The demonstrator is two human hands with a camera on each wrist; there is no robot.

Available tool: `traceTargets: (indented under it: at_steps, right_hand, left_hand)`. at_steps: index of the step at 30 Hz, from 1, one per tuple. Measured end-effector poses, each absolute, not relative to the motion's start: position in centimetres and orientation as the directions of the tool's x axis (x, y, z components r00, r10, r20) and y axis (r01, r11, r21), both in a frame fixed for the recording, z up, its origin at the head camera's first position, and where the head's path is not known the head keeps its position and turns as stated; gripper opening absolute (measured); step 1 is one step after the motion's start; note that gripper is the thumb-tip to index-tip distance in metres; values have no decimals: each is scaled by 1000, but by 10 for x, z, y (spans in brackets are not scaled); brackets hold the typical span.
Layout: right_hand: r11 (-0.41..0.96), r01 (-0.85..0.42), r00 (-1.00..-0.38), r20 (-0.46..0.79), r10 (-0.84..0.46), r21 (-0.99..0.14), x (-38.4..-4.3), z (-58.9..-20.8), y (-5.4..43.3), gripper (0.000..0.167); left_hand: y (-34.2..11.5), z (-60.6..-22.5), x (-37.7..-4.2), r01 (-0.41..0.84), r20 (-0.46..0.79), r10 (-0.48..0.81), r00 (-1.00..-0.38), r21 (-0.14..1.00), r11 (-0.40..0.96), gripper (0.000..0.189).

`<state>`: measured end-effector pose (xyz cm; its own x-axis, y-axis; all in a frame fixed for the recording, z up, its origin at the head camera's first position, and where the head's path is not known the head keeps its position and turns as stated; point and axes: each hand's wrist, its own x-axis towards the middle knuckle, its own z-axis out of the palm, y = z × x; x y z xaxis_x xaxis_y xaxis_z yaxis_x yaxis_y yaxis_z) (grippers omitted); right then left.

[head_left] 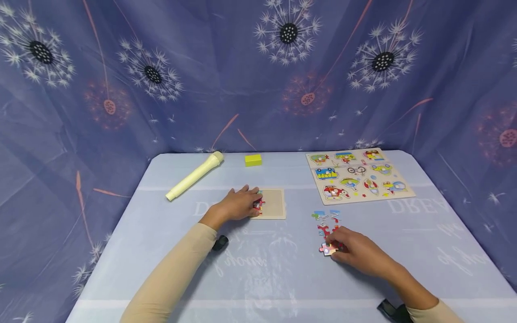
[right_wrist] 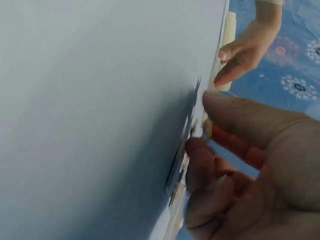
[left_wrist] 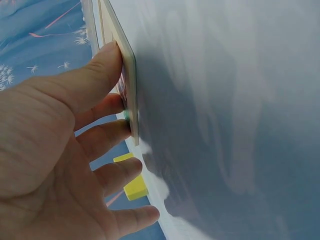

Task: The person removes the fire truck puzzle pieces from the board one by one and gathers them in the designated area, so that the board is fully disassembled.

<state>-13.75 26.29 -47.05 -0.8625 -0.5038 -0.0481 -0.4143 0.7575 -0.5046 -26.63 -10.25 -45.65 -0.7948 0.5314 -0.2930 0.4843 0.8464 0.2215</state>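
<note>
My left hand (head_left: 239,204) rests over the left part of a small wooden puzzle tray (head_left: 272,216). In the left wrist view, the thumb lies on the tray edge (left_wrist: 131,85) and two fingertips touch it, with the other fingers spread. A red printed piece (head_left: 257,205) shows beside the fingers in the tray. To the right, my right hand (head_left: 359,251) pinches a pink-and-white jigsaw piece (head_left: 328,249) low over the table, the fingers partly hiding it. Several loose jigsaw pieces (head_left: 323,229), red and blue, lie just beyond these fingertips.
A wooden board with vehicle pictures (head_left: 355,179) lies at the back right. A yellow block (head_left: 253,160) sits at the back middle, and a pale yellow microphone-shaped tube (head_left: 194,176) lies at the back left. A patterned blue curtain (head_left: 226,76) hangs behind the table.
</note>
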Motion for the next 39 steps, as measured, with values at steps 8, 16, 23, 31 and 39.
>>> traceTargets:
  at_steps: [8,16,23,31,39]
  right_hand:
    - [828,-366,-906,-43,-422,-424,-137,-469,258,37]
    - [718,-341,-882,-57,-468,-607,-168,-436,206,43]
    - [607,-348,-827,-71,-558,-715,-216,-441,148,35]
    - [587,-163,-872,-162,-461,-793,-261,-460,103,32]
    - [563,-37,-904,-212,-371,-826,-279,-469,86,23]
  left_hand:
    - [-103,-456,-265,481,-290,531,-796,228,846,66]
    - [-107,-458,-261,498,-271,548,-791,234,835,66]
    - [-111,-462,-261,536,-258,560,-788,162,829,66]
    - [-116,-457,-246,554,-179,569,-802,131,822,71]
    - [-120,-455,-221,572,-169,584,-794,116,812,73]
